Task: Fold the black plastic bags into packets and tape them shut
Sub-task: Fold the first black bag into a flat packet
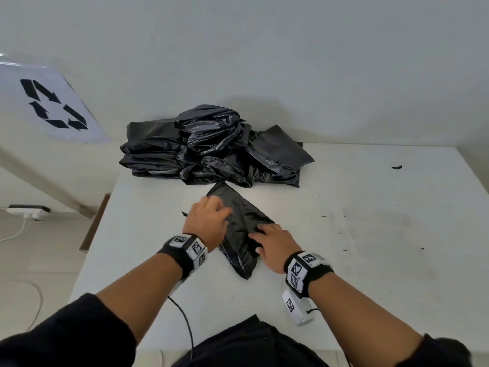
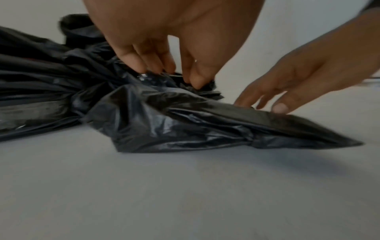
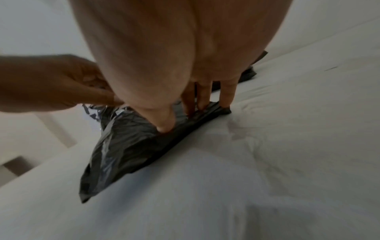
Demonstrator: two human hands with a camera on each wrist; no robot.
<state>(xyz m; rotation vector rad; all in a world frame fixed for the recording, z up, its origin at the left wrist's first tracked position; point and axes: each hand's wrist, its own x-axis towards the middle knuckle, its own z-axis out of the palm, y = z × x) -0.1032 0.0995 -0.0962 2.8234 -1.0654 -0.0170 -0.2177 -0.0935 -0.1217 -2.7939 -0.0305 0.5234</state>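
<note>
Your left hand [image 1: 209,221] pinches a gathered fold of the black plastic bag [image 1: 242,234] on the desk [image 1: 344,260], hiding its edge. Your right hand [image 1: 275,246] presses straight fingers [image 3: 226,99] onto it, before the blurred bag pile [image 1: 211,147].

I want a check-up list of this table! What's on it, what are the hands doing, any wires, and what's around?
Surface: white table, scuffed with dark marks.
Job's things: folded black bag under both hands; pile of black bags behind it. Tape: nothing seen.
Clutter: small black scrap far right.
Hands: left hand pinches the bag's gathered plastic; right hand presses it flat with straight fingers.
Cables: black cable at near edge; white cord on floor.
Surroundings: recycling-symbol sign, power strip, plain wall.
</note>
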